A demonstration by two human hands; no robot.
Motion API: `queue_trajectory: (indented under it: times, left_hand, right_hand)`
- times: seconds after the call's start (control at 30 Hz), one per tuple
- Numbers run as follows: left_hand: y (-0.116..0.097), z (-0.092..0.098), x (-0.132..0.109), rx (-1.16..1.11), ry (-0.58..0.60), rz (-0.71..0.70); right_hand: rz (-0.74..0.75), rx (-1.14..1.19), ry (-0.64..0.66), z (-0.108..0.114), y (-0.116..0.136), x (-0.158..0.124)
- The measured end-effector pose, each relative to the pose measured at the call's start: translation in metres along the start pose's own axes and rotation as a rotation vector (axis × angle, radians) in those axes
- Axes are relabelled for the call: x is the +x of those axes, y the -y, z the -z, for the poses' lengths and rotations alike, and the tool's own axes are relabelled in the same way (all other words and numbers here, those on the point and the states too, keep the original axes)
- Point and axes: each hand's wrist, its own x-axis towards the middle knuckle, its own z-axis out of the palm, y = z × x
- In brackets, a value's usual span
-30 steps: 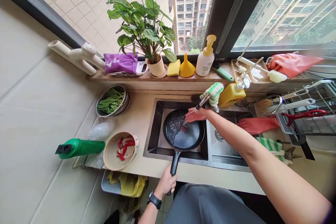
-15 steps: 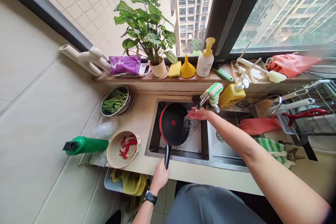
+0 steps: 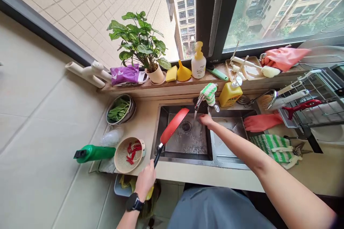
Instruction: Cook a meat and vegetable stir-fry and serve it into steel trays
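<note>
My left hand (image 3: pixel 146 179) grips the black handle of a red frying pan (image 3: pixel 173 125), which is tilted on edge over the left basin of the steel sink (image 3: pixel 161 114), its red underside showing. My right hand (image 3: pixel 206 120) is under the faucet (image 3: pixel 199 101) in the running water, fingers drawn together; whether it holds anything I cannot make out. A green-and-white cloth (image 3: pixel 209 93) hangs over the faucet.
Left of the sink stand a bowl of greens (image 3: pixel 120 109), a beige colander of red chillies (image 3: pixel 129 154) and a green bottle (image 3: pixel 93 153). The sill holds a potted plant (image 3: pixel 141 44), soap bottle (image 3: pixel 198 65), yellow funnel (image 3: pixel 183 73). Pink glove (image 3: pixel 260 122), dish rack (image 3: pixel 309 105) right.
The pan went from lying flat in the basin to tipped up on edge and drawn left. My right hand left the pan and now sits under the running faucet. The view shifted.
</note>
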Motion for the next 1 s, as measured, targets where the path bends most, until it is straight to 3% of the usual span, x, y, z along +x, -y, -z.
queue_trajectory:
  times: [0.1, 0.23, 0.3, 0.4, 0.53, 0.77, 0.87, 1.0]
  left_hand:
    - [0.005, 0.007, -0.009, 0.016, -0.019, 0.002]
    - [0.009, 0.016, -0.02, 0.038, -0.068, 0.028]
    - [0.011, 0.021, -0.026, 0.04, -0.088, 0.049]
    - [0.015, 0.024, -0.034, 0.023, -0.124, 0.079]
    - [0.019, 0.023, -0.045, 0.005, -0.194, 0.088]
    - [0.012, 0.013, -0.067, 0.038, -0.285, 0.138]
    - [0.003, 0.003, -0.075, 0.019, -0.285, 0.181]
    - [-0.009, -0.011, -0.077, -0.069, -0.284, 0.207]
  right_hand:
    - [0.179, -0.231, -0.052, 0.018, 0.004, -0.029]
    - [0.596, -0.911, -0.262, 0.052, -0.004, -0.057]
    - [0.593, -1.084, -0.336, 0.063, -0.014, -0.058]
    - [0.511, -1.109, -0.307, 0.067, -0.03, -0.05]
    - [0.536, -1.106, -0.284, 0.067, -0.045, -0.043]
    - [0.495, -1.201, -0.145, 0.08, -0.067, -0.069]
    - [0.52, -1.09, -0.173, 0.067, -0.083, -0.086]
    - [0.486, -0.915, -0.094, 0.04, -0.111, -0.109]
